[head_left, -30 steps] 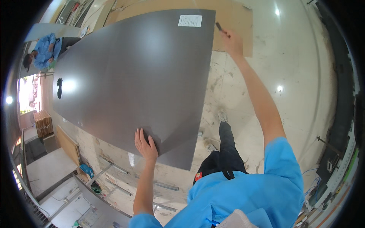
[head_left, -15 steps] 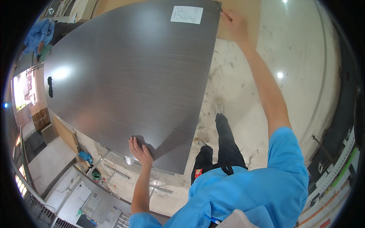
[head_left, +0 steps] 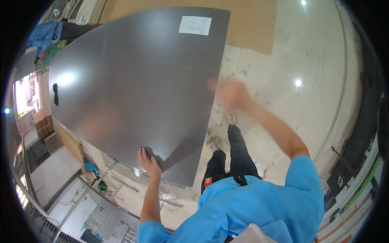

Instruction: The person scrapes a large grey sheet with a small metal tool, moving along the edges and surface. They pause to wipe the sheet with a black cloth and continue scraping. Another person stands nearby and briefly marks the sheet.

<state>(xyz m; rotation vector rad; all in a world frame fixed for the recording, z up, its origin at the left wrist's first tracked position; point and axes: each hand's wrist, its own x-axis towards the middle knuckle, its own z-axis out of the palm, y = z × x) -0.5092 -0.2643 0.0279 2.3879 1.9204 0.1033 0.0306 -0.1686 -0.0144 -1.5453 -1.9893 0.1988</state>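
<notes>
The broad dark panel (head_left: pixel 133 81) lies toward ten o'clock, likely heavy, stiff and slick, best held by its edges (head_left: pixel 221 65). Left hand (head_left: pixel 149 163) rests flat on it, gripping nothing; right hand (head_left: pixel 233 92), at two o'clock, is too blurred to tell.

The grey panel (head_left: pixel 133 81) bears a white label (head_left: pixel 195 25); the floor (head_left: pixel 279 129), cardboard (head_left: pixel 253 30).
</notes>
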